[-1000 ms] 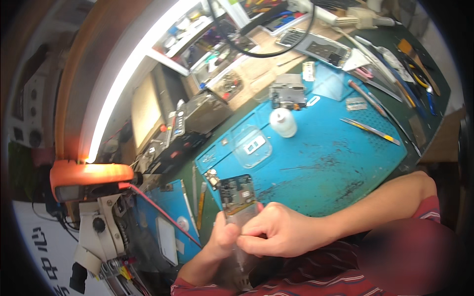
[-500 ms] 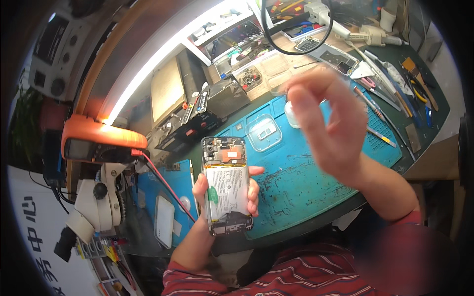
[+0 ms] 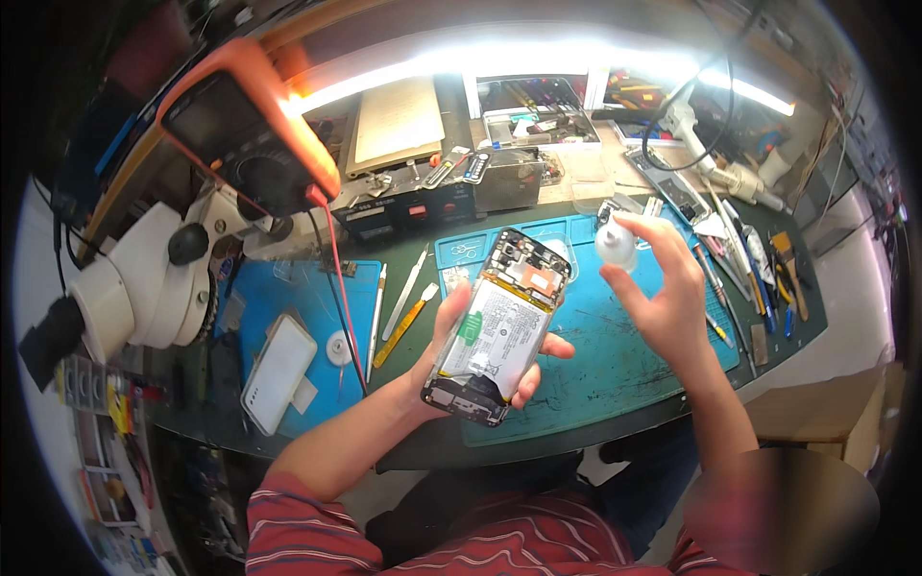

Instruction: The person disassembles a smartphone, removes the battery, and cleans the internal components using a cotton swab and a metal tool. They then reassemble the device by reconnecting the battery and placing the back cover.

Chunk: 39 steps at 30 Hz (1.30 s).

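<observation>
Two bare hands are in view, and your left hand (image 3: 442,331) is closed around an opened phone (image 3: 492,338), thumb along one long edge and fingertips curled past the other. You hold that phone tilted over the left edge of the large blue mat (image 3: 615,355), its back off, with a silvery battery (image 3: 509,326), a green sticker (image 3: 471,328) and the circuit board (image 3: 528,274) facing up. Your right hand (image 3: 669,300) is raised over the far right part of the mat, thumb and forefinger spread well apart in a wide curve. A white bottle (image 3: 615,250) stands on the mat's far side and shows in that gap; you can't tell from this angle whether either finger touches it. Left of the mat, a yellow tool (image 3: 405,326) and a pale tool (image 3: 406,296) lie side by side, and past them a pale phone cover (image 3: 279,372). Farther left of the mat are an orange meter (image 3: 245,134) and a white microscope (image 3: 144,274). On the mat's right, yellow-handled pliers (image 3: 784,290) lie among other tools.
</observation>
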Tool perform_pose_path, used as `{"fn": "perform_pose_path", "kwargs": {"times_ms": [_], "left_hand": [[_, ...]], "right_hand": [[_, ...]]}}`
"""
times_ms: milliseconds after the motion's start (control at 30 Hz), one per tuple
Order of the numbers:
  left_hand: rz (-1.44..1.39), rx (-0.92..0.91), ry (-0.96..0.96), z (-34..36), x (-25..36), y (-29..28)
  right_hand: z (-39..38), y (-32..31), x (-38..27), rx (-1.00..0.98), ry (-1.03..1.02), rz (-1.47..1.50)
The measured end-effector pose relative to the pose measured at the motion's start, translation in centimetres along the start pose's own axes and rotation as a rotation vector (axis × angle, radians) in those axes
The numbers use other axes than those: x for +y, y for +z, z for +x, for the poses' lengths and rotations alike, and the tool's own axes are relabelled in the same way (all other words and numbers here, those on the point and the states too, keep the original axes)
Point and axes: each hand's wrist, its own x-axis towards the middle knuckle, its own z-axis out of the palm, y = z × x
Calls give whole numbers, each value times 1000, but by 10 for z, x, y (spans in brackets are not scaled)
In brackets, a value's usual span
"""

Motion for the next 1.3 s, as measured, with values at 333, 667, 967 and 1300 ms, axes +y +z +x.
{"fn": "perform_pose_path", "kwargs": {"times_ms": [333,667,967,1300], "left_hand": [[239,15,38,-2,-5,8],[231,51,28,-5,-4,11],[224,81,7,-6,-5,14],[158,58,10,-5,-5,14]], "right_hand": [[11,-10,-64,-131,-326,-110],[13,-9,-65,-175,-376,-148],[14,-8,-65,-181,-383,-185],[15,-8,-68,-170,-449,-328]]}}
